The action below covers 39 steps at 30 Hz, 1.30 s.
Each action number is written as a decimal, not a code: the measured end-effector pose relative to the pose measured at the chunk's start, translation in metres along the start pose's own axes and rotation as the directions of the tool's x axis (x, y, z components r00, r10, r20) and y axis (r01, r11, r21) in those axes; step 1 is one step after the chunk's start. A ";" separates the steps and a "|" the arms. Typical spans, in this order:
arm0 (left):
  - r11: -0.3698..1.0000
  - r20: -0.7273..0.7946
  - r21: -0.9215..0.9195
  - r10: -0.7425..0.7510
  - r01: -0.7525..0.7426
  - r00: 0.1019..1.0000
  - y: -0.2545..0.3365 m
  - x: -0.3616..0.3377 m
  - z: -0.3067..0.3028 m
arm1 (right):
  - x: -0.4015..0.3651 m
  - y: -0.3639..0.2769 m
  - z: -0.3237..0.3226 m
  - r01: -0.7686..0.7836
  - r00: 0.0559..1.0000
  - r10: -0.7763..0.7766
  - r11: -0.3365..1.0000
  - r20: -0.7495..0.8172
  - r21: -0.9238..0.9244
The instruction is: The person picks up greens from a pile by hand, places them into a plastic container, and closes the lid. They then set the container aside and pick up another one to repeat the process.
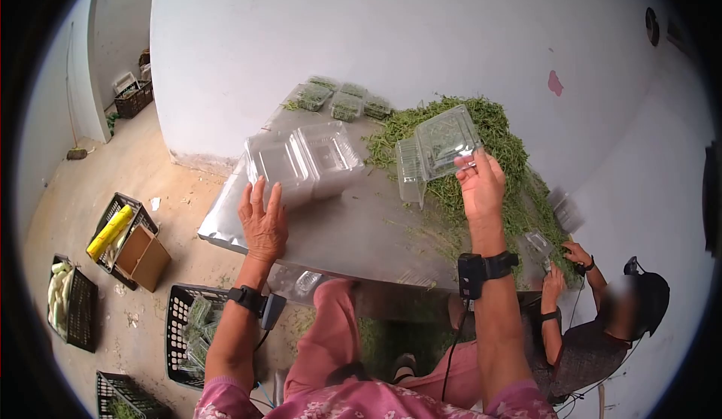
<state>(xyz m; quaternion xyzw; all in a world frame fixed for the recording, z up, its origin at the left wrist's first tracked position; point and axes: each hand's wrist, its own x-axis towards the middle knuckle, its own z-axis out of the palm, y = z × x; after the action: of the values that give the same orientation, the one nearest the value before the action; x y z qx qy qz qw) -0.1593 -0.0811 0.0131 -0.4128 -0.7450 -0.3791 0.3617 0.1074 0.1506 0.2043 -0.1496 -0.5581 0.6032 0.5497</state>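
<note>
A clear plastic clamshell box [447,141] is pinched at its edge in my right hand [481,182], its lid raised, in front of a large heap of green sprigs [508,141]. My left hand [263,220] has its fingers spread against the near left side of a stack of empty clear clamshells [282,159] on the grey table [353,231]. Whether those fingers grip the stack is not visible; they stand apart. Several small boxes filled with greens [347,106] sit at the table's far edge.
At the right, a co-worker [602,344] in a dark cap reaches to the greens beside another clear box [538,246]. Black crates [177,329] stand on the floor at the left, holding packed greens, white vegetables and a yellow roll [110,232]. A cardboard box [143,257] leans there.
</note>
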 end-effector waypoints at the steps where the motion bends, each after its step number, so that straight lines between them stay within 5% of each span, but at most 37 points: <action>1: 1.000 0.016 0.021 -0.010 0.009 1.000 0.003 0.000 -0.002 | -0.004 0.001 -0.002 -0.009 1.000 0.008 0.999 -0.008 -0.047; 5: 0.990 -0.034 -0.137 0.031 -0.036 0.999 0.039 0.001 -0.004 | -0.028 0.023 0.006 -0.068 0.997 0.059 0.969 -0.044 -0.239; 9: 0.887 0.113 -0.459 0.107 -0.043 0.988 0.106 -0.003 -0.003 | -0.052 0.071 0.025 -0.122 0.991 0.133 0.912 0.001 -0.391; 16: 0.621 0.357 -0.724 -0.036 0.301 0.933 0.156 -0.022 0.046 | -0.083 0.107 0.060 -0.002 0.993 0.080 0.745 0.087 -0.668; 20: 0.653 0.498 -0.587 -0.175 0.479 0.849 0.157 -0.017 0.068 | -0.093 0.101 0.062 0.083 0.977 0.080 0.715 0.199 -0.694; 27: 0.375 0.609 -0.571 -0.403 0.730 0.683 0.141 -0.028 0.089 | -0.076 0.077 0.037 0.255 0.835 0.157 0.740 0.527 -0.623; 29: 0.146 0.687 -0.574 -0.450 0.806 0.571 0.152 -0.017 0.065 | -0.055 0.050 0.032 0.296 0.894 0.069 0.652 0.443 -0.698; 32: 0.185 0.628 -0.629 -0.451 0.755 0.634 0.154 -0.024 0.064 | -0.002 0.044 0.004 0.343 0.936 -0.137 0.553 0.324 -0.759; 37: 0.228 0.600 -0.641 -0.447 0.733 0.663 0.155 -0.024 0.058 | 0.065 0.073 -0.059 0.367 0.909 -0.138 -0.186 0.394 -0.911; 39: 0.251 0.595 -0.642 -0.434 0.725 0.677 0.153 -0.027 0.060 | 0.084 0.090 -0.074 0.347 0.930 -0.006 -0.317 0.368 -0.883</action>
<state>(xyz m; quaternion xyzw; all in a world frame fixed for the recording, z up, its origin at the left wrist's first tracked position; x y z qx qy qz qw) -0.0259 0.0186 0.0039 -0.2747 -0.6029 -0.7290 -0.1724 0.0920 0.2781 0.1409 -0.3736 -0.8831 -0.1664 0.2297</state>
